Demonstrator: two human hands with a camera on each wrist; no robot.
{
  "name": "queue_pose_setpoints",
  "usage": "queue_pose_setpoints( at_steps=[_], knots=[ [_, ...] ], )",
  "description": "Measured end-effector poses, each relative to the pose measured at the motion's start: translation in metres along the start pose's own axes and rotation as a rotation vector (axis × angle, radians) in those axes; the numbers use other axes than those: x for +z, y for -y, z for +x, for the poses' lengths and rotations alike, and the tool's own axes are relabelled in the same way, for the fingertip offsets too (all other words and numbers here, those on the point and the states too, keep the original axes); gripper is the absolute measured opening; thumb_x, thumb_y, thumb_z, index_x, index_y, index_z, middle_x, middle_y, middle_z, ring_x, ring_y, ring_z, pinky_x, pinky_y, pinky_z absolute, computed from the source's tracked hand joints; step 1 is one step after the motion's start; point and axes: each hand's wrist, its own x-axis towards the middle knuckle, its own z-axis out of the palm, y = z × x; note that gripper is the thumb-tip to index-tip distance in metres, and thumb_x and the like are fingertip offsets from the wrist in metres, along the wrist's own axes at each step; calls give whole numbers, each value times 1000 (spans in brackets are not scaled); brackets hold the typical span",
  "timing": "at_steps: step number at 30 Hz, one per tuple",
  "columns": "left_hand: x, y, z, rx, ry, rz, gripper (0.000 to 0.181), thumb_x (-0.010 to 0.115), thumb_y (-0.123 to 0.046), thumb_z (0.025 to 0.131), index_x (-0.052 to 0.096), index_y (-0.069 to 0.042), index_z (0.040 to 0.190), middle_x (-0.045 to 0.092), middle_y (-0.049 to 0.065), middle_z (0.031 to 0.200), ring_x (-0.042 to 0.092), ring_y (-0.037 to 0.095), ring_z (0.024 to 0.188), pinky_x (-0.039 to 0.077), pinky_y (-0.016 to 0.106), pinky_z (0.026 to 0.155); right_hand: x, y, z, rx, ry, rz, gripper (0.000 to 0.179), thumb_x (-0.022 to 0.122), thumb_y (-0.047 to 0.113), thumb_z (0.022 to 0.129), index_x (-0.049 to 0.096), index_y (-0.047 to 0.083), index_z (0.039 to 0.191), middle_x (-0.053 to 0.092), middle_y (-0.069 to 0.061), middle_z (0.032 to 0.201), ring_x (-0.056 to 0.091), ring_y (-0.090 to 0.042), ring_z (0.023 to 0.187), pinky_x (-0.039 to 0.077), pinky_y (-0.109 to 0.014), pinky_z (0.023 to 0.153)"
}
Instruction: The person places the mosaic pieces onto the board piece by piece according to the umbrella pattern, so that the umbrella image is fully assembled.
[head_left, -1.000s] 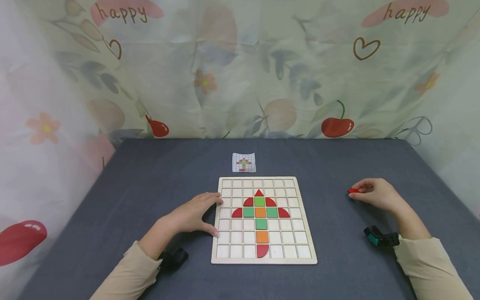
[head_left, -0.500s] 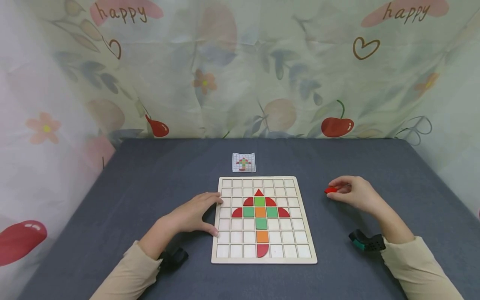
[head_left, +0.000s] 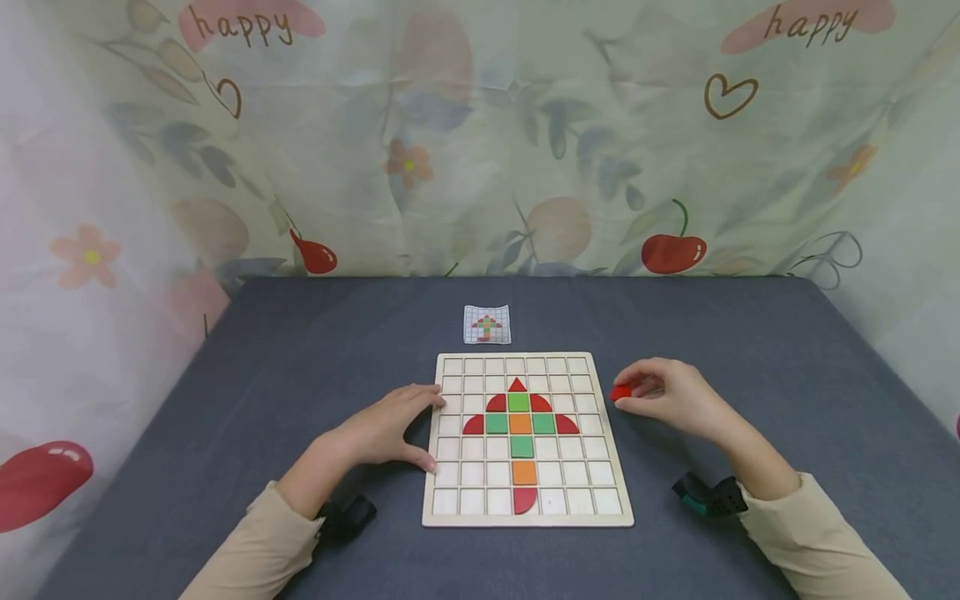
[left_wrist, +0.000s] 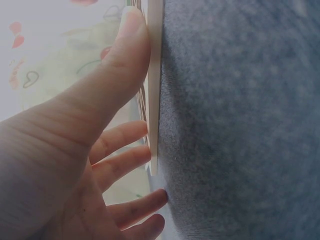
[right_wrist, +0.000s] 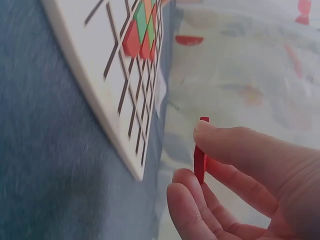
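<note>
A white grid board [head_left: 457, 504] with a pale wooden frame lies mid-table, with red, green and orange tiles set in some squares. Its column runs from a red triangle tile [head_left: 517, 386] down to a red quarter-round tile [head_left: 525, 501]. My left hand [head_left: 378, 429] rests at the board's left edge, thumb and fingertips touching the frame, fingers spread. Just off the board's right edge, my right hand [head_left: 671, 396] pinches a small flat red tile [right_wrist: 200, 162] between thumb and fingers. In the right wrist view the tile is seen edge-on, so its full outline is hidden.
Behind the board lies a small pattern card [head_left: 487, 325] printed with a similar coloured figure. Dark grey cloth [head_left: 360, 333] covers the table. A printed curtain [head_left: 480, 167] hangs along the back and sides.
My right hand has moved left across the table with the red tile, from far right to beside the board's right edge. The left hand and board stay put.
</note>
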Motion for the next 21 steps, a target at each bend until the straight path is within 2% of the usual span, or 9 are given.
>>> queue_pose_setpoints(
  at_steps=[8,15,21],
  knots=[
    [0,-1,0,-2,6,-1,85,79,-46,66,45,-10,134,35,11,149,30,31,139,30,49,111,9,14,0,-67,29,6,26,76,13,77,67,4,99,66,-6,89,60,-8,73,52,-18,63],
    [0,-1,0,-4,6,2,84,80,-46,66,46,-11,134,35,10,149,30,30,139,30,49,111,16,24,0,-54,68,53,30,76,15,77,66,2,101,69,-5,90,61,-10,75,53,-17,67],
    [0,-1,0,-8,7,8,84,80,-46,66,45,-11,134,35,10,149,30,30,139,30,49,111,23,30,-1,-102,78,61,29,76,12,76,66,2,101,67,-7,94,62,-8,77,53,-17,70]
  ],
)
